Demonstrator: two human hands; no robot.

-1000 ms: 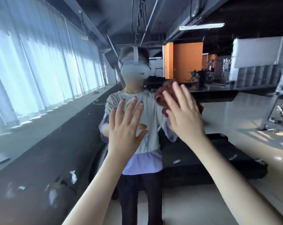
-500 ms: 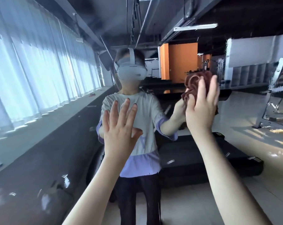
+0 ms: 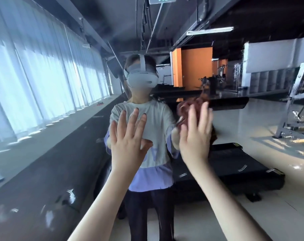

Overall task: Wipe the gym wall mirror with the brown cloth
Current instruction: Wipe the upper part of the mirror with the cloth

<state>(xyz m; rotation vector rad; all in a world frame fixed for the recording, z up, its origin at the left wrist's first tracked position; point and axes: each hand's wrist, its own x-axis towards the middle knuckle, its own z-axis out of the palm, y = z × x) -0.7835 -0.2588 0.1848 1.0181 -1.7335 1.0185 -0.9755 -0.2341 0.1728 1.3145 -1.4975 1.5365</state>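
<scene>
Two hands, one cloth, one mirror: your left hand (image 3: 128, 140) lies flat on the mirror (image 3: 252, 127), fingers straight and spread, holding nothing. Your right hand (image 3: 194, 136), motion-blurred, presses the brown cloth (image 3: 183, 107) to it with straight fingers, the cloth bunched under the palm and showing past the fingertips. The mirror is streaked low, left of your left arm, and reflects you in one headset (image 3: 141, 80), curtained windows (image 3: 34, 84) left of your left hand, one orange wall (image 3: 196, 66) above your right and one black treadmill (image 3: 234, 167) below it.
</scene>
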